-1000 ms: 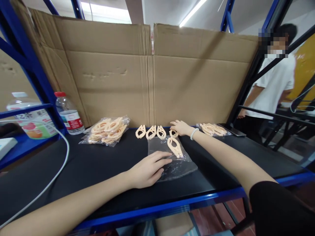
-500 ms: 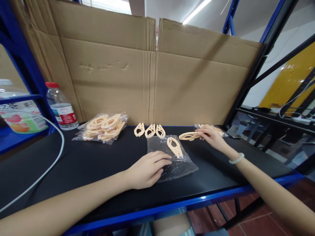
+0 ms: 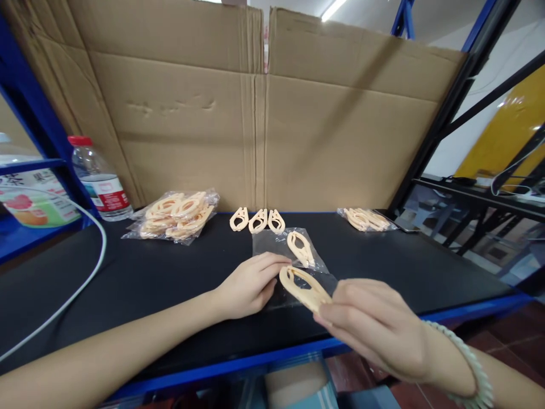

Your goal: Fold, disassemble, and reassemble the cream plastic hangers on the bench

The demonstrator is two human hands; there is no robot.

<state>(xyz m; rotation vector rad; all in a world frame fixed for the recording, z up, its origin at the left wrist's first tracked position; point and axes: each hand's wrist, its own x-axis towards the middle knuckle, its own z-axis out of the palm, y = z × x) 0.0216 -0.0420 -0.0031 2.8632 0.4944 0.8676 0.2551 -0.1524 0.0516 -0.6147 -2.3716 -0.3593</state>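
My right hand [image 3: 374, 326] is closed on a peach plastic clip [image 3: 303, 287] and holds it up near the front edge of the black shelf [image 3: 149, 278]. My left hand [image 3: 249, 284] rests on the shelf with its fingers pressed on the edge of a clear plastic bag [image 3: 293, 258]. Another peach clip [image 3: 301, 248] lies on that bag. Three smaller peach pieces [image 3: 258, 220] stand in a row by the cardboard wall.
A bag full of peach clips [image 3: 174, 215] lies at the back left, a smaller one [image 3: 367, 219] at the back right. A water bottle [image 3: 97, 179] and a white cable [image 3: 80, 272] are on the left. A cardboard sheet [image 3: 255, 113] backs the shelf.
My right hand took a clip from the back right and brought it toward me to the front of the shelf. My left hand stayed on the bag. The view tilted down.
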